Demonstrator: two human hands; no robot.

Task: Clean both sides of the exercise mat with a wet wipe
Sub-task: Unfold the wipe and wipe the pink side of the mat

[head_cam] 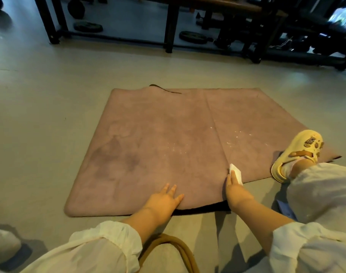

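Observation:
A dusty pink exercise mat (168,138) lies spread on the floor, with a crease down its middle, dark damp patches at the left and white specks near the centre. My left hand (165,198) presses flat on the mat's near edge, fingers straight. To its right, my right hand (235,189) holds a folded white wet wipe (236,173) against the mat, right at the near end of the crease. The mat's near edge lifts slightly between my hands, showing a dark underside.
My right foot in a yellow clog (298,154) rests on the mat's right corner. A tan bag with looped handles (174,251) sits between my arms. Black gym frames (169,26) and weight plates (193,37) stand beyond the mat. Grey floor surrounds it.

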